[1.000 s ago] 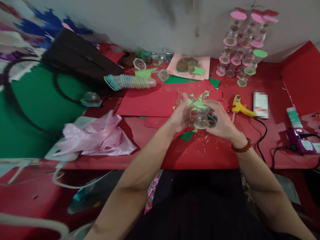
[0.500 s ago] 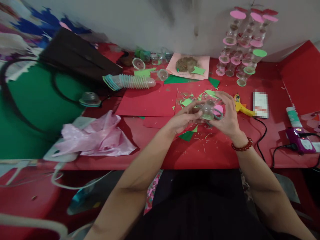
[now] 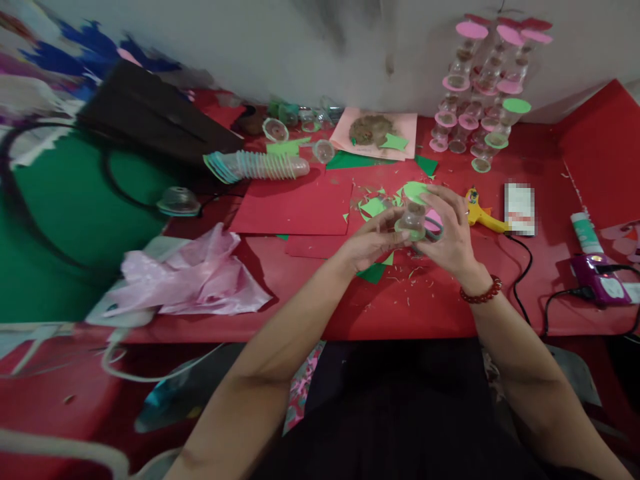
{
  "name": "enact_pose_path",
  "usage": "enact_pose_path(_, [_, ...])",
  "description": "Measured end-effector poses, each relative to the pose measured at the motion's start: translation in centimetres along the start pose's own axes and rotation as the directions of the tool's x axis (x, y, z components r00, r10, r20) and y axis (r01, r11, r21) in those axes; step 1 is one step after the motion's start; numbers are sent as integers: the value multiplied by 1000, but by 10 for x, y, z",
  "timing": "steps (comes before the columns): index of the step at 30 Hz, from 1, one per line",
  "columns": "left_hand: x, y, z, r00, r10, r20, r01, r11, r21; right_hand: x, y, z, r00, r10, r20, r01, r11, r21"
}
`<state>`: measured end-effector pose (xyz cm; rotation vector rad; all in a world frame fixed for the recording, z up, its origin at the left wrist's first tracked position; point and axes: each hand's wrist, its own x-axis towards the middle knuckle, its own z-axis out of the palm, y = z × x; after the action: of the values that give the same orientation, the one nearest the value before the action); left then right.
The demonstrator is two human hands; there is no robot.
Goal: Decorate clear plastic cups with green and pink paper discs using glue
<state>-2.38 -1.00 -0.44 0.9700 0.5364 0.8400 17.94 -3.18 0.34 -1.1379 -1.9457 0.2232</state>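
Green-topped plastic hourglass [image 3: 413,217] roughly upright between both hands, left hand [image 3: 374,241] gripping its lower cup, right hand [image 3: 450,232] grasping it from the right, over scrap-strewn red table [image 3: 415,313].

Here's the right hand [image 3: 447,235], and look at its wrist: a bracelet [image 3: 481,291] of small, round, dark-red beads! Down and left of the bracelet spreads a plain black top [image 3: 390,413], both forearms [image 3: 295,327] bare, and further left a pink patterned strip [image 3: 302,390] edges that black, though whether it's worn is hard to tell.
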Motion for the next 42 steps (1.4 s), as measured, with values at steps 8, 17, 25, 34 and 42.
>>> enact_pose_path(8, [2, -4, 0, 998, 57, 1, -57, 997, 45, -3, -7, 2, 998, -29, 55, 29, 1000, -7])
enact_pose_path(17, [0, 0, -1, 988, 99, -119, -74, 978, 197, 2, -22, -18, 995, 8, 100, -29, 977, 212])
enact_pose_path(25, [1, -5, -1, 998, 41, -46, -33, 984, 176, 3, -18, -12, 990, -126, 62, 127, 992, -8])
enact_pose_path(34, [5, -6, -3, 998, -1, -56, 10, 987, 159, 2, -4, -5, 967, -256, -16, 255, 966, -48])
enact_pose_path(42, [0, 1, 6, 976, -70, -206, 84, 995, 60, -1, -2, 3, 979, -151, -140, 164, 982, 90])
